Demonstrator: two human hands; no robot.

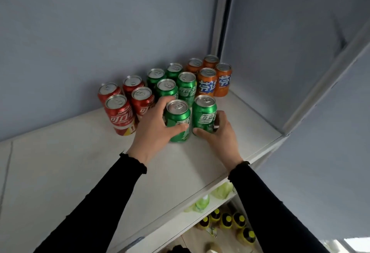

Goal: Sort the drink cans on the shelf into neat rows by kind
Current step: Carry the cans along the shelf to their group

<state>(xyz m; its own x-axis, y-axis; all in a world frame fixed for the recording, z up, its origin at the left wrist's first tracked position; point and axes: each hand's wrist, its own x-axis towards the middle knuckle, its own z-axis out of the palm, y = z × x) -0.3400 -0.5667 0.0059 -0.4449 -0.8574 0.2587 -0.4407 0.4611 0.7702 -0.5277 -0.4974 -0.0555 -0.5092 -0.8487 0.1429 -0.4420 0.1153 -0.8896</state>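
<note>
On the white shelf stand three groups of cans. Several red cola cans are at the left, several green cans in the middle, several orange cans at the back right. My left hand grips the front left green can, fingers curled round its side. My right hand grips the front right green can from its right side and base. Both held cans stand upright, side by side, in front of the other green ones.
A blue-grey back wall and a side panel close off the shelf. The shelf's front edge runs diagonally. Below it sit green packets and dark bottles with yellow caps.
</note>
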